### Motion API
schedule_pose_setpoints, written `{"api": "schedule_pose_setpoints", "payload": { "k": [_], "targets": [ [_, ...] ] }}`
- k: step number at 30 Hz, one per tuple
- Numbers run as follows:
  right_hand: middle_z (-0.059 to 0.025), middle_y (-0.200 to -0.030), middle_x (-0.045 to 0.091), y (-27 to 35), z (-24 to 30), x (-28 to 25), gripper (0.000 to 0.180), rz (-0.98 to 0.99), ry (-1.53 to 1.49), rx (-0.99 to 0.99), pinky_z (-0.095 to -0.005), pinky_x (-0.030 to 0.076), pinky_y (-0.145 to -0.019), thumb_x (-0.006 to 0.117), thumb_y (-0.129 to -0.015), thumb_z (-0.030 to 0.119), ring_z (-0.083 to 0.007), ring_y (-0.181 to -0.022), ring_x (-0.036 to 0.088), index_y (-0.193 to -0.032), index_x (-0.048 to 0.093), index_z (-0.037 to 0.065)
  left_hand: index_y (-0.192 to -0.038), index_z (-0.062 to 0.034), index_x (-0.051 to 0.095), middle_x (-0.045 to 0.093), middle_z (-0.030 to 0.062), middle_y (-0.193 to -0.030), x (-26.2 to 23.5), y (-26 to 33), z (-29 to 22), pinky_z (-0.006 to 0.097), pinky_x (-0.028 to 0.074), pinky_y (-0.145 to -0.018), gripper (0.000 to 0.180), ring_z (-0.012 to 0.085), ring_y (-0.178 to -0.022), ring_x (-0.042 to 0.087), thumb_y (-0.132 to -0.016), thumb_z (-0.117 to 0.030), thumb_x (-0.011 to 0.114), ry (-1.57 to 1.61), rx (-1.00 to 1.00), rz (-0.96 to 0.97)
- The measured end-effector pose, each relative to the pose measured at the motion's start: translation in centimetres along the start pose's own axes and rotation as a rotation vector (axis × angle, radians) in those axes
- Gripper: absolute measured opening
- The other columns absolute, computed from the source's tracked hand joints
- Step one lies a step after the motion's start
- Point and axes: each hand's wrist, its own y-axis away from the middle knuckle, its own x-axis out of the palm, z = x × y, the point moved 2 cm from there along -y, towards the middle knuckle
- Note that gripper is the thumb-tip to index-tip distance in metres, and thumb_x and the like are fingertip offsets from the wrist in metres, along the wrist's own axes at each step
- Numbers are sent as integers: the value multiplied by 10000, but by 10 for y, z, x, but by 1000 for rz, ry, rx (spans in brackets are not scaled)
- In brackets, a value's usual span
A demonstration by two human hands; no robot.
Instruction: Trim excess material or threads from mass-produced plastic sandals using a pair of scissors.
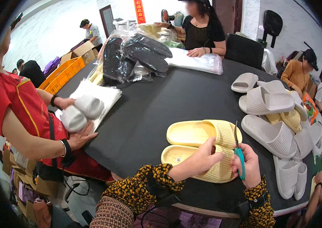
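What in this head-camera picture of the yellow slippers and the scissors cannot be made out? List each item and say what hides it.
- Scissors: handles hidden inside the right hand.
- Near yellow slipper: strap middle hidden by the left hand.
- Pale slippers: bent and cut off at the right fisheye rim.
- Black slippers: detail blurred by the plastic bag.
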Motion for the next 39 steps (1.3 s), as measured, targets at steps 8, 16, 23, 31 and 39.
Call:
{"api": "schedule_pose_setpoints", "payload": {
  "k": [8,16,23,31,39],
  "targets": [
    [-42,-854,587,-7,-4,-8,509,72,123,-201,-225,458,-497,674,-834,214,-74,-622,564,-1245,467,-6,-1316,23,342,554,162,-1178,3,1,-10,314,496,-865,492,206,-1041,572,-880,-68,551,123,-146,-23],
    [-204,-941,650,-29,-24,-2,408,-54,187,-518,-343,501,-752,686,-772,137,-254,-858,655,-1119,556,-34,-1380,15,284,484,168,-1256,1,8,-2,377,470,-924,515,249,-1104,544,-911,-105,459,204,25,55],
    [-201,-857,644,-23,-27,-5,364,-72,116,-503,-348,485,-712,678,-753,126,-276,-793,643,-1056,572,-45,-1377,-75,397,530,103,-1233,9,4,-5,300,486,-811,484,208,-1057,548,-930,-170,555,18,-123,-101],
    [-216,-895,639,-29,-27,2,360,-50,95,-464,-348,480,-741,662,-755,108,-294,-840,637,-1058,564,-62,-1281,27,473,533,116,-1221,31,13,-33,311,437,-888,404,208,-1056,535,-908,-104,552,-107,87,-30],
    [-221,-895,637,-28,-26,0,355,-70,113,-491,-345,481,-744,662,-753,110,-299,-844,640,-1049,562,-58,-1363,-2,332,479,156,-1268,3,-3,4,370,464,-924,503,265,-1125,525,-903,-120,499,166,2,27]
  ]
}}
